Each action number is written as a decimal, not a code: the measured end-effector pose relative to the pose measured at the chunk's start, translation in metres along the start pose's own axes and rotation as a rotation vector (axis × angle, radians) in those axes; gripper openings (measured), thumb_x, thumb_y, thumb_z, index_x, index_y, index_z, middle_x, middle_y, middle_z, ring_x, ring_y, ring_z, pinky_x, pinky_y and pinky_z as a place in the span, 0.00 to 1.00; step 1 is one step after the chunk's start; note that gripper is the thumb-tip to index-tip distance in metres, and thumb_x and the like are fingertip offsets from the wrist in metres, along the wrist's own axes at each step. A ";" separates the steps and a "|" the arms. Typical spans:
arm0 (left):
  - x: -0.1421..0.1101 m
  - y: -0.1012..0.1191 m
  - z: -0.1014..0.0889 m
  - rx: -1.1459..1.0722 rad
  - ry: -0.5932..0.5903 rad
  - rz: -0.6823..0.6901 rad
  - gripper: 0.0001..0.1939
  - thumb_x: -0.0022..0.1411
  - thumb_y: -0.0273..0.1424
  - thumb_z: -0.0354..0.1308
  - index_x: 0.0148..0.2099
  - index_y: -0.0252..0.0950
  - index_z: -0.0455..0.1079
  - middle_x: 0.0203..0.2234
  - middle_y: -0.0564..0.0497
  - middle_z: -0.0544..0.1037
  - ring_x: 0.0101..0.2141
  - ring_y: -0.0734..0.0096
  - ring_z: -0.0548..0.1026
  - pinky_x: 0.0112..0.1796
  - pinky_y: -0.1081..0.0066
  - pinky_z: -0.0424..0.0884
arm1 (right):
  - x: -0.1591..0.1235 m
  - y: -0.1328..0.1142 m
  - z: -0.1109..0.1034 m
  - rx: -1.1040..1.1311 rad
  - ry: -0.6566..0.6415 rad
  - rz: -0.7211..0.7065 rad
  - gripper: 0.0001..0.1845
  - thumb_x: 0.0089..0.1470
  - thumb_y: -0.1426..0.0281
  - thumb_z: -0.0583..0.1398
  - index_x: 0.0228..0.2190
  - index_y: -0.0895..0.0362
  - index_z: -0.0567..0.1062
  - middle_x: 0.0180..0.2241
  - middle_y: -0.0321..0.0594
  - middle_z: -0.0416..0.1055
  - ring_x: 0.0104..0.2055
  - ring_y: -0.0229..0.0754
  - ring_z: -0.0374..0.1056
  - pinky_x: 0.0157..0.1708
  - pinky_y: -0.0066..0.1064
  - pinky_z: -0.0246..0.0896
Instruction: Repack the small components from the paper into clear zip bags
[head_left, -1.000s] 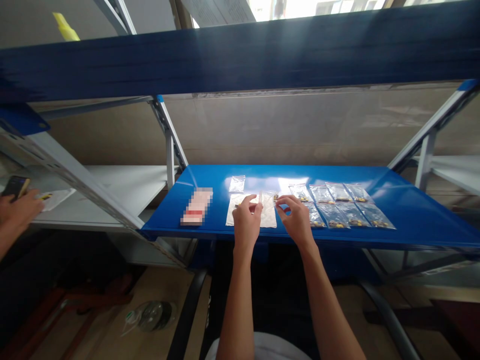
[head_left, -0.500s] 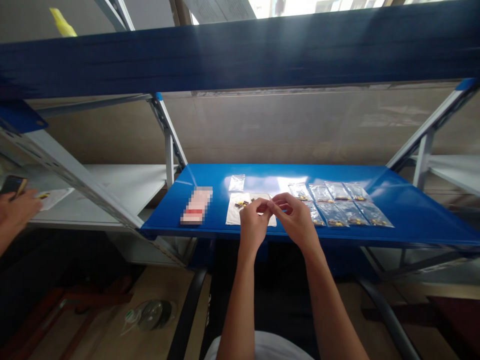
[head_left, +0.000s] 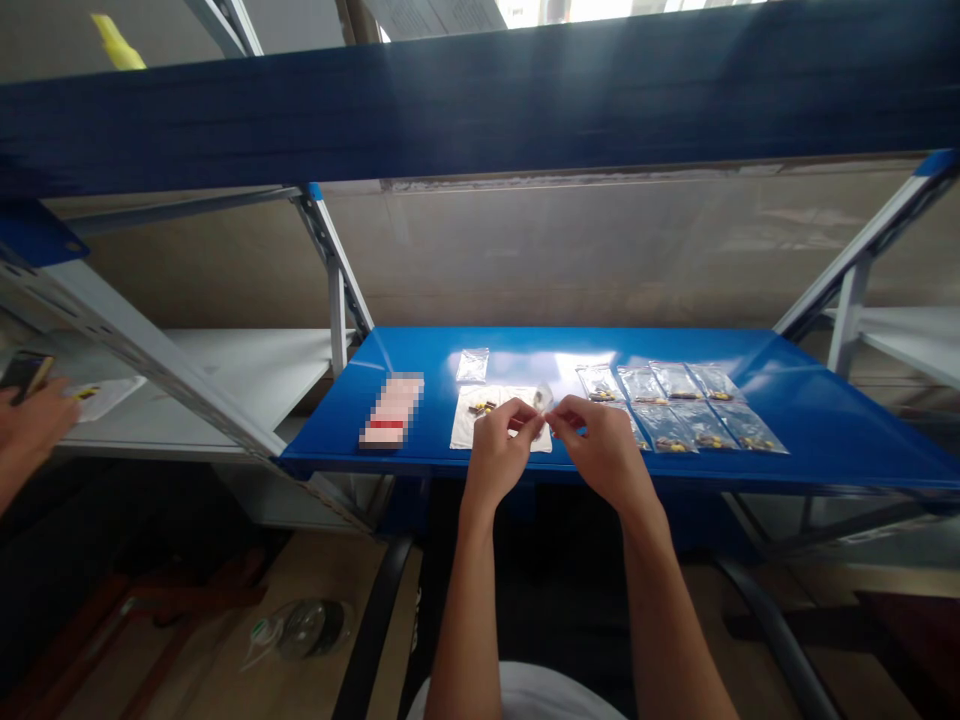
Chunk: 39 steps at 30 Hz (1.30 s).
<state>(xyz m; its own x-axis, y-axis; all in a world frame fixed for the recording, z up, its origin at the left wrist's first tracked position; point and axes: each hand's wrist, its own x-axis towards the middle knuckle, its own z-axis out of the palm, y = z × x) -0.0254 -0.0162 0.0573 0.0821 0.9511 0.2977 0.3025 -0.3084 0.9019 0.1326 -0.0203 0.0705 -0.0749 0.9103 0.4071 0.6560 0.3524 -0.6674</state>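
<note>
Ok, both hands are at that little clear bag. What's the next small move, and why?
Probably ease the small clear plastic bag open: the left hand and right hand seem to pinch it, while small yellow-and-dark parts lie loose on the white sheet, unlike those inside the filled clear bags.

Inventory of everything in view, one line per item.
blue steel shelf: 1, blue, centre
filled clear plastic bags: 8, clear with yellow and dark contents, two rows, shelf right
clear plastic bag: 1, clear, shelf rear
white sheet: 1, white, shelf front
small pieces: several, yellow and dark, on white sheet
pixelated packet: 1, pink and red, shelf left
small clear bag: 1, clear, at fingertips
co-worker's hand: 1, far left, holding dark phone
left hand, right hand: 2, pinching small clear bag
</note>
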 end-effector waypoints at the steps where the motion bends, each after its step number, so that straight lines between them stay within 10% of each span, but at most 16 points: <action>1: -0.001 0.003 0.000 0.050 0.024 0.017 0.08 0.67 0.32 0.59 0.33 0.38 0.73 0.29 0.51 0.80 0.33 0.66 0.79 0.35 0.70 0.73 | 0.000 -0.002 0.002 -0.041 0.004 -0.014 0.10 0.59 0.68 0.58 0.27 0.53 0.77 0.26 0.39 0.78 0.30 0.47 0.73 0.31 0.33 0.60; 6: -0.006 0.013 -0.008 0.330 0.191 0.045 0.09 0.66 0.26 0.55 0.31 0.38 0.68 0.28 0.51 0.77 0.32 0.66 0.75 0.37 0.68 0.70 | -0.001 -0.003 0.004 -0.159 0.035 -0.016 0.10 0.57 0.69 0.58 0.25 0.53 0.72 0.24 0.39 0.74 0.26 0.43 0.68 0.29 0.32 0.54; 19: -0.004 0.004 0.003 0.341 0.129 0.150 0.18 0.63 0.17 0.54 0.46 0.38 0.82 0.53 0.43 0.77 0.43 0.62 0.79 0.45 0.63 0.77 | -0.003 -0.012 0.004 0.046 -0.076 0.043 0.12 0.57 0.66 0.59 0.22 0.54 0.72 0.22 0.37 0.74 0.26 0.43 0.70 0.28 0.31 0.59; 29: -0.005 -0.002 -0.016 0.116 0.211 0.049 0.13 0.67 0.30 0.60 0.52 0.43 0.81 0.41 0.49 0.85 0.34 0.65 0.82 0.38 0.68 0.79 | 0.005 0.051 0.008 0.643 -0.252 0.415 0.35 0.57 0.49 0.64 0.59 0.55 0.69 0.49 0.54 0.77 0.40 0.51 0.80 0.19 0.27 0.66; 39: 0.001 -0.028 -0.021 0.264 0.199 0.063 0.10 0.71 0.31 0.55 0.52 0.42 0.73 0.36 0.50 0.83 0.32 0.67 0.82 0.35 0.71 0.75 | 0.019 0.055 0.050 0.848 -0.096 0.340 0.25 0.48 0.48 0.69 0.32 0.56 0.75 0.31 0.42 0.77 0.33 0.43 0.76 0.27 0.29 0.70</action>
<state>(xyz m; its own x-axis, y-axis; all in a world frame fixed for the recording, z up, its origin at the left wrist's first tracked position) -0.0535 -0.0072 0.0388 -0.0709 0.9007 0.4286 0.5401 -0.3266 0.7756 0.1296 0.0271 0.0102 -0.0659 0.9949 0.0768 -0.1134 0.0690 -0.9912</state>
